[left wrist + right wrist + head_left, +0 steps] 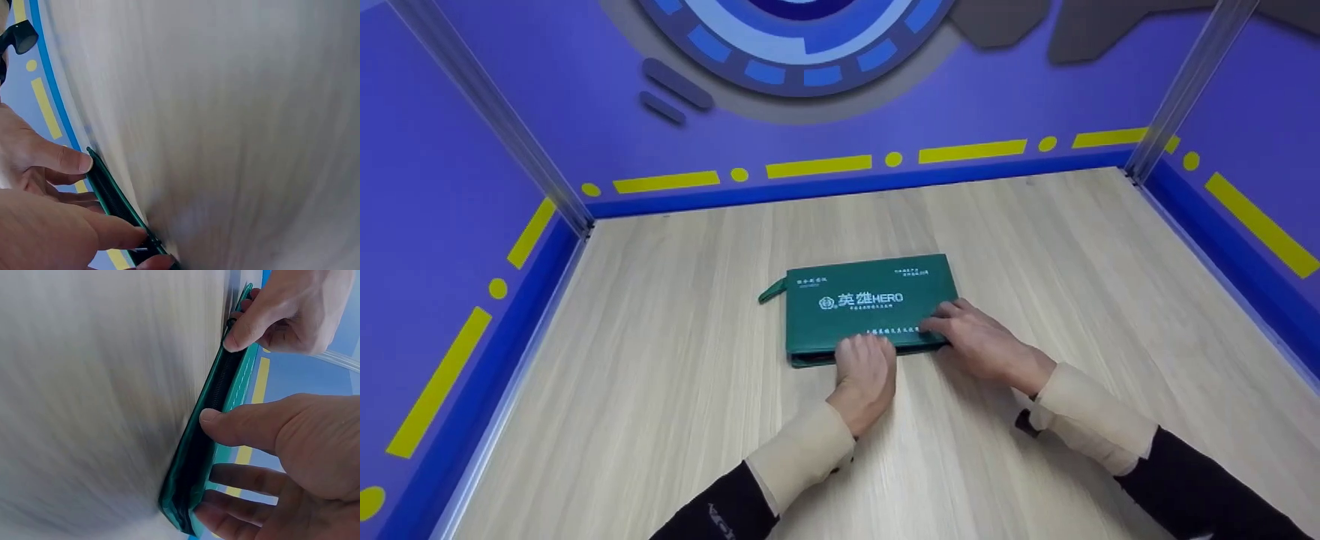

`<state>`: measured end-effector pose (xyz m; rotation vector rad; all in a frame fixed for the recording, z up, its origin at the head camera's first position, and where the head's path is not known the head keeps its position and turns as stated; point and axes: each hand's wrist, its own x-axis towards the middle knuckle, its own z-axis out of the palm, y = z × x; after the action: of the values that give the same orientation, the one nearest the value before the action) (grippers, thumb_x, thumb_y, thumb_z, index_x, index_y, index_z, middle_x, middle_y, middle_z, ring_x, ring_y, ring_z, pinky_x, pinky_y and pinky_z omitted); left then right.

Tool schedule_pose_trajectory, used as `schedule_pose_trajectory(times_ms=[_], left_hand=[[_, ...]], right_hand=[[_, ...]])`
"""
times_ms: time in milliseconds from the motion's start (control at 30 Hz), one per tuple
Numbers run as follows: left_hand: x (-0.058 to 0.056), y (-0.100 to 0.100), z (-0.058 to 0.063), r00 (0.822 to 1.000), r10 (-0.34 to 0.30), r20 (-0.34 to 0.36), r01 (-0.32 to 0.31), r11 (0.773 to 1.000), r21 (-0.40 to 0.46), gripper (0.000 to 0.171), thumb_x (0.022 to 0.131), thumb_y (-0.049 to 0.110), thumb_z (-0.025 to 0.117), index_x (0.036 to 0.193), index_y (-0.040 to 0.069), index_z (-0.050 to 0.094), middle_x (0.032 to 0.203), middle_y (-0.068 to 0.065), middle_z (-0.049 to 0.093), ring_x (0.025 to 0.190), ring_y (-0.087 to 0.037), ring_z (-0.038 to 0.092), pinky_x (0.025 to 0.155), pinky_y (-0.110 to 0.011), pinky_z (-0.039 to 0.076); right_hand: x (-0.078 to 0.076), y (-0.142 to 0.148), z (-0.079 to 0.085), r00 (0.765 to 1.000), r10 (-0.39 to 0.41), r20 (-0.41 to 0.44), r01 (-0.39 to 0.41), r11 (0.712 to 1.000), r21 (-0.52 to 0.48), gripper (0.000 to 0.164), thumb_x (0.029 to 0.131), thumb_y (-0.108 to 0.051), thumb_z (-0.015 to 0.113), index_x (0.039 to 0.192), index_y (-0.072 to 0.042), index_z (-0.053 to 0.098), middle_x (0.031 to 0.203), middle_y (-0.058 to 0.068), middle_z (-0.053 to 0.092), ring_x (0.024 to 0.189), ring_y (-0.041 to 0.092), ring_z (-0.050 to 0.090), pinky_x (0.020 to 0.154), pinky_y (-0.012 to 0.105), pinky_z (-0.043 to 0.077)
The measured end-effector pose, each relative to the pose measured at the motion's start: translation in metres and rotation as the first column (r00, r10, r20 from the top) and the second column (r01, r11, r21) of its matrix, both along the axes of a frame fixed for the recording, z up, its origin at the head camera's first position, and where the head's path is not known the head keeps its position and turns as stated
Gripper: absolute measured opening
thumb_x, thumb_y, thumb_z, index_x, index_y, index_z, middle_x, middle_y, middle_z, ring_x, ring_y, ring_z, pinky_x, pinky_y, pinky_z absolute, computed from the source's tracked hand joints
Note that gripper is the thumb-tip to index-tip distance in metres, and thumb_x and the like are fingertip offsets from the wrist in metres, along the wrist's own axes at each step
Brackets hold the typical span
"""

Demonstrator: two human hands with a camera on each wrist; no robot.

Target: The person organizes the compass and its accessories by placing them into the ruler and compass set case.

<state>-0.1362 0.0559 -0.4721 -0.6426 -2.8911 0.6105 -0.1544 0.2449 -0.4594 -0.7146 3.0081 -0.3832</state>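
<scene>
A flat green zippered case point(870, 300) with white lettering and "HERO" on its cover lies on the table, a wrist strap point(772, 290) at its left end. My left hand point(866, 375) is at the front edge and pinches what looks like the zipper pull, mostly hidden by the fingers. In the left wrist view a small metallic bit point(140, 248) shows there. My right hand point(979, 341) grips the front right corner. Its thumb point(222, 424) presses by the black zipper point(218, 391), while its other fingers lie against the cover.
The light wood-grain table point(675, 315) extends around the case. Blue-purple panels with yellow dashes point(817, 166) enclose it at the back and both sides, joined by clear corner posts point(1177, 97).
</scene>
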Motion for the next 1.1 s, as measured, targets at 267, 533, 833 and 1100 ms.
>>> schedule_pose_trajectory(times_ms=[267,533,833,1100], left_hand=[[-0.011,0.0,0.002,0.994,-0.003,0.106,-0.024,0.969,0.247,0.019,0.098,0.016,0.063,0.081,0.014,0.07,0.076,-0.004,0.069,0.075,-0.02,0.068,0.058,-0.032,0.05],[-0.018,-0.005,0.006,0.967,0.035,0.252,-0.123,0.931,0.344,0.018,0.1,0.013,0.063,0.087,0.01,0.075,0.083,-0.007,0.072,0.081,-0.023,0.07,0.064,-0.037,0.056],[-0.02,-0.031,0.006,0.967,0.089,0.239,-0.166,0.931,0.325,0.024,0.099,0.013,0.065,0.075,0.009,0.069,0.065,-0.004,0.061,0.062,-0.016,0.061,0.052,-0.031,0.048],[-0.021,-0.063,0.009,0.961,0.14,0.239,-0.216,0.919,0.328,0.036,0.098,0.011,0.065,0.063,0.012,0.058,0.054,0.001,0.045,0.05,-0.012,0.041,0.044,-0.026,0.027]], right_hand=[[0.001,-0.003,-0.001,0.997,-0.039,-0.062,0.041,0.999,0.032,0.034,0.09,0.008,0.072,0.121,-0.006,0.073,0.116,0.015,0.067,0.105,0.031,0.057,0.096,0.045,0.056],[-0.004,-0.01,-0.001,0.993,-0.029,-0.115,0.043,0.991,0.124,0.026,0.094,0.003,0.07,0.118,-0.006,0.075,0.107,0.016,0.066,0.092,0.029,0.057,0.085,0.04,0.059],[-0.008,-0.02,-0.004,0.986,-0.012,-0.165,0.039,0.986,0.164,0.019,0.093,0.003,0.07,0.11,-0.004,0.076,0.098,0.018,0.065,0.084,0.031,0.058,0.076,0.04,0.06],[-0.007,-0.02,-0.003,0.982,-0.03,-0.185,0.057,0.988,0.143,0.02,0.092,0.005,0.068,0.11,-0.003,0.074,0.099,0.023,0.06,0.085,0.033,0.061,0.076,0.043,0.062]])
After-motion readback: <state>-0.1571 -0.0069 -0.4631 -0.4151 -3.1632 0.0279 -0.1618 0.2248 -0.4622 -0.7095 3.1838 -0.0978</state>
